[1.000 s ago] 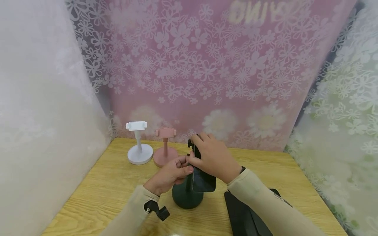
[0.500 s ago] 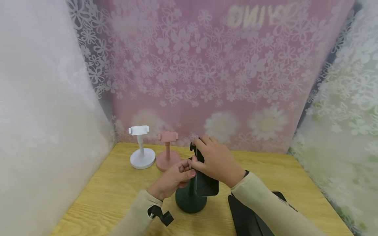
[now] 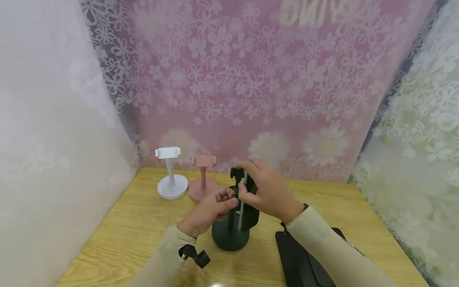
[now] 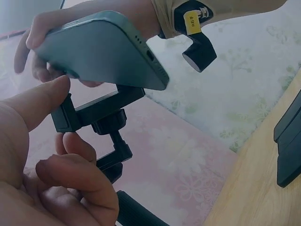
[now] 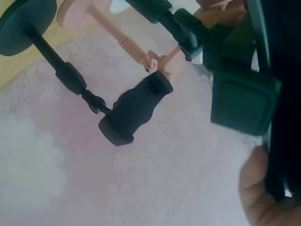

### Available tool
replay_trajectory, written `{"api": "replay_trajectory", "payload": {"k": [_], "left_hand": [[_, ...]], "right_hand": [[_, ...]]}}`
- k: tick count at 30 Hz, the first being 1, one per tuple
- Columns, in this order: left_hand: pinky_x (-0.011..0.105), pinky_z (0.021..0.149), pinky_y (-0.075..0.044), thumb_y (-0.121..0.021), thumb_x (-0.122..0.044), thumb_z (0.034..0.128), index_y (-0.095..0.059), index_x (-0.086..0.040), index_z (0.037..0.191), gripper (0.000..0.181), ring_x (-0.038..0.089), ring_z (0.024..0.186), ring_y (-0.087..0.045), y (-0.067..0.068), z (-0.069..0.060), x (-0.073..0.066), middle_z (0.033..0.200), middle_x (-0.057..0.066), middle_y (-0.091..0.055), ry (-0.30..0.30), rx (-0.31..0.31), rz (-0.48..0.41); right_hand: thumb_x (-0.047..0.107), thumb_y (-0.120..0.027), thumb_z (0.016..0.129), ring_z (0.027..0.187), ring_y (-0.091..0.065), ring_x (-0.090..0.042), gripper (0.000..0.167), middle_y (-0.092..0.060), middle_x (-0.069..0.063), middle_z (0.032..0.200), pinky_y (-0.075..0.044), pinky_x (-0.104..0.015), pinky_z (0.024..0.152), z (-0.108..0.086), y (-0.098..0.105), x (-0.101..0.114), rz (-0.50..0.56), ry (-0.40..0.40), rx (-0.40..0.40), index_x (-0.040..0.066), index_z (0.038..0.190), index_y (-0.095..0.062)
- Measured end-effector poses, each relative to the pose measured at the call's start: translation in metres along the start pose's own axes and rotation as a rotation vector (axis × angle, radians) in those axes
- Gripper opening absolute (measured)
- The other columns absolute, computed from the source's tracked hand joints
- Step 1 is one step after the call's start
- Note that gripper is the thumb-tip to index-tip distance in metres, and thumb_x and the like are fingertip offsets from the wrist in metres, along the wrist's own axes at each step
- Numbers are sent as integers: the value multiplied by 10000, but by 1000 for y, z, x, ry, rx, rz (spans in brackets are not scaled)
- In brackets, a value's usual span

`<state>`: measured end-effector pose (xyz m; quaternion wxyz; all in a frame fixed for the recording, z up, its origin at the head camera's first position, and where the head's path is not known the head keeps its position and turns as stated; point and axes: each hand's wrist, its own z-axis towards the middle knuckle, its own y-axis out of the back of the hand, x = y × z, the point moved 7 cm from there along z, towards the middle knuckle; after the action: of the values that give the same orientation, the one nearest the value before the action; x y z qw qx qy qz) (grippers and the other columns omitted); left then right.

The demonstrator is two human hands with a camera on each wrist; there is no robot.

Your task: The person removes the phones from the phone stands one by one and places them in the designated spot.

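Note:
A dark green phone stand (image 3: pixel 230 237) stands upright on the table in front of the person. In the left wrist view, the left hand (image 4: pixel 56 155) pinches one end of the stand's clamp (image 4: pixel 101 106) between thumb and fingers. The right hand (image 3: pixel 267 189) grips a smartphone (image 3: pixel 250 213) by its sides, tilted and nearly edge-on in the head view. In the left wrist view the phone's bluish back (image 4: pixel 99 52) is over the clamp; whether they touch I cannot tell. Close to the right wrist camera, the clamp end (image 5: pixel 244 99) lies beside the phone.
A white phone stand (image 3: pixel 172 187) and a pink one (image 3: pixel 203 187) stand at the back left. Behind the hands is a black phone stand (image 5: pixel 129 110). Flat black objects (image 3: pixel 295 255) lie under the right forearm. Curtains surround the wooden table (image 3: pixel 118 223).
The right hand has turned the phone from showing its dark face to nearly edge-on, slightly apart from the left fingers. The left hand stays at the clamp.

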<state>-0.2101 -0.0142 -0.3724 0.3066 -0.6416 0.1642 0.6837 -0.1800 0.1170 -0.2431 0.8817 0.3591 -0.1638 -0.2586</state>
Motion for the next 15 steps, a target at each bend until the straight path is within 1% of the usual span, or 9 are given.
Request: {"api": "replay_trajectory", "payload": {"k": [3,6,8,11,13,15], "left_hand": [[254,570,-288,-675,-319,1028,-491,-102,1060,286,108,549,-247,1,-1,0,807,-39,-427,9,-27,10],[261,585,-307,-672,-292,1032,-485,-102,1069,269,114,562,-273,1,-1,0,840,-28,-445,23,-36,23],[263,590,-321,-672,-285,1033,-474,-98,1064,274,115,566,-289,1,-1,0,837,-19,-431,29,-44,32],[265,593,-336,-670,-279,1033,-455,-94,1067,286,115,568,-304,2,-2,-3,852,-9,-419,27,-53,48],[259,591,-352,-673,-272,1031,-454,-93,1075,286,113,571,-320,3,-3,-5,857,-5,-421,23,-60,56],[260,593,-363,-677,-268,1028,-455,-93,1087,288,115,577,-333,3,-3,-6,868,1,-429,23,-66,66]], "right_hand": [[179,-622,916,588,-344,-57,417,-613,-88,1115,-350,-240,500,-3,12,3,6,71,-90,78,1320,-606],[250,-552,980,545,-347,-52,386,-621,-114,1118,-336,-227,472,-10,30,8,-15,135,-185,49,1306,-595],[306,-503,1023,579,-379,-77,393,-611,-130,1086,-336,-233,499,-15,42,10,-32,170,-249,31,1291,-587],[323,-497,1036,645,-453,-154,395,-599,-163,1039,-347,-259,543,-24,62,9,-48,204,-365,-3,1240,-588],[321,-514,1025,736,-506,-225,398,-597,-185,1019,-369,-294,594,-32,73,3,-56,204,-434,-22,1211,-590],[325,-521,1014,784,-537,-272,406,-600,-196,997,-384,-308,611,-40,82,-4,-72,190,-482,-35,1187,-594]]}}
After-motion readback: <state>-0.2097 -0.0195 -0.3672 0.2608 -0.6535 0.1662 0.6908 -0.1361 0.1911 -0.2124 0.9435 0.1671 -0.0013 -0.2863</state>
